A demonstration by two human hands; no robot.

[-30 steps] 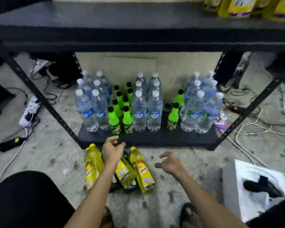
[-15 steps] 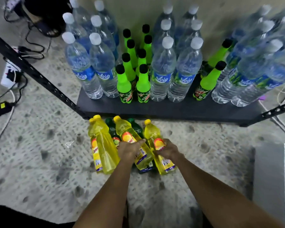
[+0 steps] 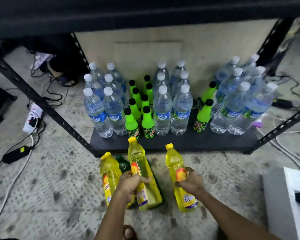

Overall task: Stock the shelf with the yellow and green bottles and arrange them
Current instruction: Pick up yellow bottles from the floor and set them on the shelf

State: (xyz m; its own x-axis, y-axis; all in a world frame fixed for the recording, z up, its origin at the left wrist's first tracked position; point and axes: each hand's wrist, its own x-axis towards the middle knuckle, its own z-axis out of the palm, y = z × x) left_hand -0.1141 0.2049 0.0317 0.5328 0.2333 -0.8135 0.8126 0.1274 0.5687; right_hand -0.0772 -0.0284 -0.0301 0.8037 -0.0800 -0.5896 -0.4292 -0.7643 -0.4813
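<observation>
My left hand (image 3: pixel 131 185) grips a yellow bottle (image 3: pixel 139 158) around its middle, lifted off the floor with its cap pointing at the shelf. My right hand (image 3: pixel 191 182) grips a second yellow bottle (image 3: pixel 174 161), also raised and tilted. More yellow bottles (image 3: pixel 109 172) and a dark green bottle (image 3: pixel 123 165) lie on the floor in front of the black bottom shelf (image 3: pixel 180 142). On that shelf stand several bright green bottles (image 3: pixel 140 110) with black caps, two more green bottles (image 3: pixel 203 113) to the right, and clear water bottles (image 3: pixel 171 108) in groups.
A black shelf post (image 3: pixel 42 104) slants down at left and another post (image 3: pixel 284 123) at right. Cables and a power strip (image 3: pixel 32 118) lie on the floor at left, more cables at right. A white box (image 3: pixel 293 201) sits at the lower right. An upper shelf board (image 3: pixel 145 13) overhangs.
Both hands closed on yellow bottles on the floor half a second ago and have now lifted them, spreading them apart. The view has tilted back up toward the shelf.
</observation>
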